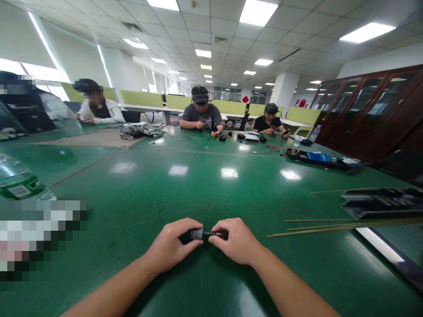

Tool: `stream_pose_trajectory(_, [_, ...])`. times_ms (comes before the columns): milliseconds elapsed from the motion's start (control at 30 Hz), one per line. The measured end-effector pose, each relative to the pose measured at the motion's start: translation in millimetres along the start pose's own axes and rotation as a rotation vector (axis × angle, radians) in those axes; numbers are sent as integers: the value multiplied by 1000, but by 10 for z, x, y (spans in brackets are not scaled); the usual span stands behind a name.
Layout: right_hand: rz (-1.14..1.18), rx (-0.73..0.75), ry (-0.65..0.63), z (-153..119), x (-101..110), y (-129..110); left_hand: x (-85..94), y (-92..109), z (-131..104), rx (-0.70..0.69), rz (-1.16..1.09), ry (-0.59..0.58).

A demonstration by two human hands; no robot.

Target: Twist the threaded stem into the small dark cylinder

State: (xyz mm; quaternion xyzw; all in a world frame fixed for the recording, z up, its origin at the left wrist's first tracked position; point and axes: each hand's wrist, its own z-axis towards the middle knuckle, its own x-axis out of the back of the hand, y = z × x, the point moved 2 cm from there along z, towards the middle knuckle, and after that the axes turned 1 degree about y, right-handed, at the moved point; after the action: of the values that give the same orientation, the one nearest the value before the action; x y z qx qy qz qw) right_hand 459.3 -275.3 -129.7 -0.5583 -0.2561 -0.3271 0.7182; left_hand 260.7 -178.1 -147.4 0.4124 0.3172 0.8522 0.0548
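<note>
Low in the middle of the view, my left hand pinches a short grey-and-black cylinder between thumb and fingers. A thin dark ridged shaft sticks out from it to the right, in line with the cylinder. The far end of this shaft is gripped by the thumb and forefinger of my right hand. Something dark reddish shows inside the curl of the right fingers, mostly hidden. Both hands are just above or on the green tabletop; I cannot tell whether the part touches it.
Several thin brass-coloured rods lie at the right, by black profile pieces and a flat dark device. A water bottle is at left. Across the table, several people work near a black tool tray.
</note>
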Motion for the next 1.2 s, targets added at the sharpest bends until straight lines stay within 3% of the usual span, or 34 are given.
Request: stream_pose_trajectory(1200, [1, -5, 36, 10, 15, 21, 34, -41, -10, 7, 18, 23])
